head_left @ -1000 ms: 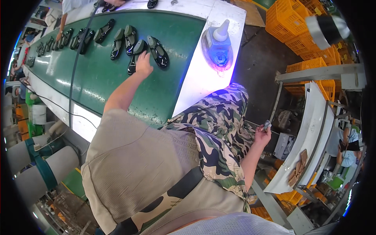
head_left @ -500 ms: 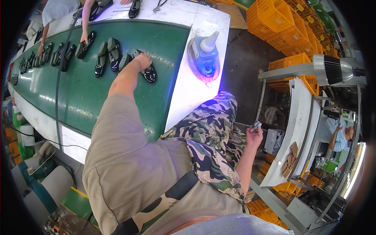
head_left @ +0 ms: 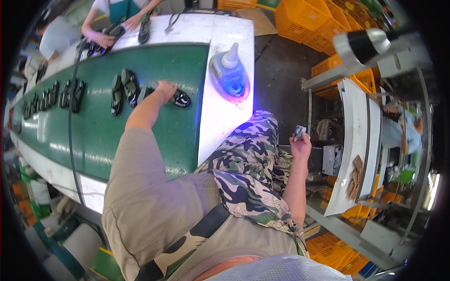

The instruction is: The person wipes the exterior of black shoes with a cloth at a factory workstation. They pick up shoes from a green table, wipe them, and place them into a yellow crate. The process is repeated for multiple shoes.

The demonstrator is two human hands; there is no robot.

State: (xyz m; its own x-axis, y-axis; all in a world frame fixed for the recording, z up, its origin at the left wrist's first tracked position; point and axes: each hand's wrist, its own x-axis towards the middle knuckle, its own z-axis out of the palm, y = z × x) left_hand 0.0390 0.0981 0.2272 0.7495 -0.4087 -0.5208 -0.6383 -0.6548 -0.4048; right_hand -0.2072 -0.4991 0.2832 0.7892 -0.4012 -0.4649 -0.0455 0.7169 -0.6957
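Note:
My left hand (head_left: 165, 91) reaches across the green belt (head_left: 101, 136) and is closed on a black glossy shoe (head_left: 182, 98). The toe of this shoe points right; its heel part is hidden under my hand. Another shoe (head_left: 143, 95) lies partly behind my wrist. To the left of it, a pair of similar black shoes (head_left: 129, 84) rests on the belt. Held away to the right, my right hand (head_left: 301, 146) pinches a small grey-white piece (head_left: 299, 131), too small to name.
A blue-lit bottle with a white nozzle (head_left: 233, 72) stands in a dish on the white table edge (head_left: 225, 33). Across the belt, a co-worker's hands (head_left: 101, 40) handle shoes. Orange crates (head_left: 304, 21) are stacked at far right. A metal-framed bench (head_left: 349, 140) stands right.
The shoe under my left hand has turned, its toe now pointing more to the right. My right hand has risen slightly. The co-worker has taken a shoe off the belt. The whole view has shifted.

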